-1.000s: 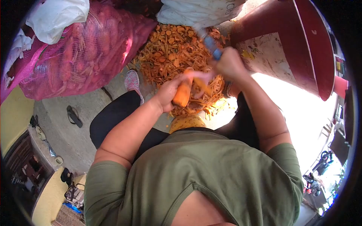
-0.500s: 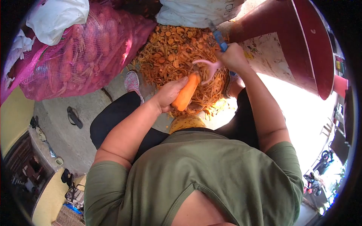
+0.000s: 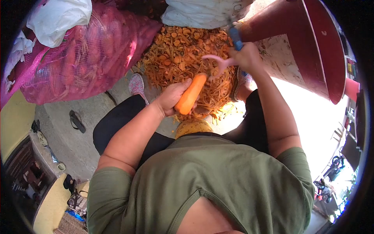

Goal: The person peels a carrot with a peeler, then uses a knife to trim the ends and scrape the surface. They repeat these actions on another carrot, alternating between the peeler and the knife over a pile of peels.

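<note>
A grey concrete floor (image 3: 70,148) runs across the scene, with a crack near a dark sandal (image 3: 76,120) lying alone on it. A yellow wall (image 3: 15,121) stands at the left edge, and more footwear (image 3: 68,181) sits at its foot. A bulging pink mesh sack (image 3: 85,58) carries a white plastic bag (image 3: 58,19), a large dark red tub (image 3: 311,46) fills the upper right, and hard sunlight (image 3: 311,117) bleaches the ground below it

1. white sack (image 3: 202,13): a few dark letters at its right edge, cut off by the fold; too partial to read;
2. red tub (image 3: 311,50): worn pale patch, no legible print.
</note>
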`<state>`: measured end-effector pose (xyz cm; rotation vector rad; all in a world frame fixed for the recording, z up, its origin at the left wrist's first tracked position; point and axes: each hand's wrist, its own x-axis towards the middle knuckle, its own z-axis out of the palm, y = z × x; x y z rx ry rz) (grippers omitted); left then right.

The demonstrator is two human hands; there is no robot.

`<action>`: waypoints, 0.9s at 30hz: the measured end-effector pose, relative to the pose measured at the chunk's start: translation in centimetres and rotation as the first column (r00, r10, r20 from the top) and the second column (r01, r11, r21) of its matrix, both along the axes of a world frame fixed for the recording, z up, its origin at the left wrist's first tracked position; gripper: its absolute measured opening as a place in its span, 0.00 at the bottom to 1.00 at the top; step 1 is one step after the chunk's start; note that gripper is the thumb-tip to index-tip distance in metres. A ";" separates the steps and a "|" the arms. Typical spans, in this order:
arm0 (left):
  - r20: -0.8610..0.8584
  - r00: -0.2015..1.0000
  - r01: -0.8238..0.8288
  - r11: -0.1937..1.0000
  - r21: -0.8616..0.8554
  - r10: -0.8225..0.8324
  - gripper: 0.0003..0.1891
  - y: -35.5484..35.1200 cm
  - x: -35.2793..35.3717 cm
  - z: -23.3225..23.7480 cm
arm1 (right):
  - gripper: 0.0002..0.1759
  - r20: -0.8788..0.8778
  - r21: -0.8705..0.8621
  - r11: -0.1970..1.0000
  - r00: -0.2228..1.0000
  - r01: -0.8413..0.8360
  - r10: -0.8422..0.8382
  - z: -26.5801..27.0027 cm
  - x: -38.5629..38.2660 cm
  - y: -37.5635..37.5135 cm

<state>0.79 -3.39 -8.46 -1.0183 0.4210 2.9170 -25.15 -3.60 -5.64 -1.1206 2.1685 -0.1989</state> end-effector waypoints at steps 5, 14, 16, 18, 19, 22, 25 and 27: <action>0.057 0.996 0.090 0.939 -0.331 -0.076 0.24 -0.3 -0.4 1.0 | 0.23 -0.034 -0.051 0.999 0.999 -0.003 0.001 -1.4 0.0 0.3; 0.423 0.905 0.356 0.617 -0.702 -0.041 0.19 -1.5 -0.3 -0.1 | 0.20 -0.148 0.011 0.856 0.846 -0.517 0.513 1.3 5.6 4.6; 0.442 0.897 0.360 0.604 -0.711 -0.014 0.19 -1.5 -0.4 -0.3 | 0.20 -0.124 0.073 0.829 0.820 -0.554 0.559 1.7 6.1 4.7; 0.430 0.903 0.327 0.610 -0.722 0.024 0.19 -1.4 -0.4 -0.4 | 0.19 -0.097 0.147 0.817 0.814 -0.557 0.572 1.9 6.0 4.5; 0.427 0.903 0.326 0.589 -0.739 0.036 0.19 -1.4 -0.5 -0.4 | 0.19 -0.135 0.122 0.813 0.802 -0.569 0.582 1.7 6.0 4.6; 0.425 0.904 0.327 0.566 -0.757 0.046 0.18 -1.3 -0.6 -0.3 | 0.21 -0.228 0.078 0.794 0.764 -0.603 0.603 0.8 5.8 5.2; 0.441 0.897 0.339 0.612 -0.715 0.018 0.19 -1.3 -0.6 -0.7 | 0.22 -0.248 0.087 0.771 0.736 -0.630 0.630 0.7 5.9 5.3; 0.466 0.885 0.360 0.625 -0.693 0.007 0.18 -1.4 -0.8 -0.7 | 0.23 -0.228 0.090 0.759 0.729 -0.644 0.646 0.9 6.0 5.2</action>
